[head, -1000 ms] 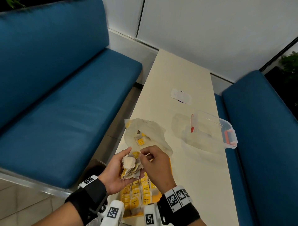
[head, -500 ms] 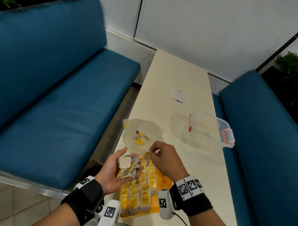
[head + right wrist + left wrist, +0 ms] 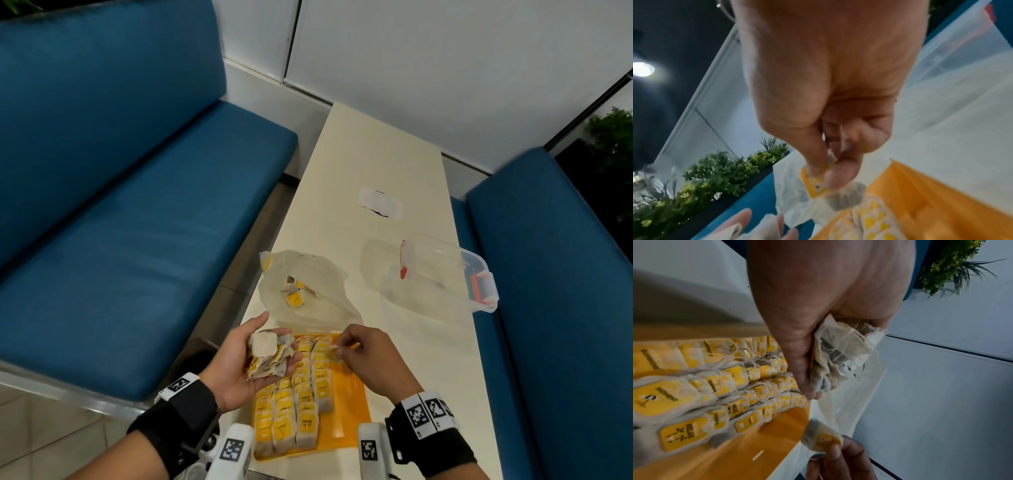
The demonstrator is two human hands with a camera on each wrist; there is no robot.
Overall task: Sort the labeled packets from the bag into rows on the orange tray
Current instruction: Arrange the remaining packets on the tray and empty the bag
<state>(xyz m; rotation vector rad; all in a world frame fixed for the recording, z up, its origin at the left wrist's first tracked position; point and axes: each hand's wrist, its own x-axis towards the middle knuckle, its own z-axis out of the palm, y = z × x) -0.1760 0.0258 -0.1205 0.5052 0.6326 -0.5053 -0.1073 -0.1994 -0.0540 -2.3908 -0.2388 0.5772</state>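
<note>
black wrist cuffs [image 3: 191, 407] with white coded tags [image 3: 426, 413] and white camera mounts [image 3: 234, 450].

A long cream table [image 3: 380, 164] runs away toward 12 o'clock, between two blue benches: one bench [image 3: 113, 212] at 9 o'clock, the other bench [image 3: 561, 274] at 3 o'clock. On the table, at 2 o'clock, stands a clear plastic box [image 3: 452, 270] with red clips. Beyond it, toward 12 o'clock and well apart, lies a small white paper [image 3: 379, 204] with a dark mark. Behind the table is a white wall [image 3: 428, 61]. A green plant [image 3: 613, 137] shows at the far right edge.
</note>
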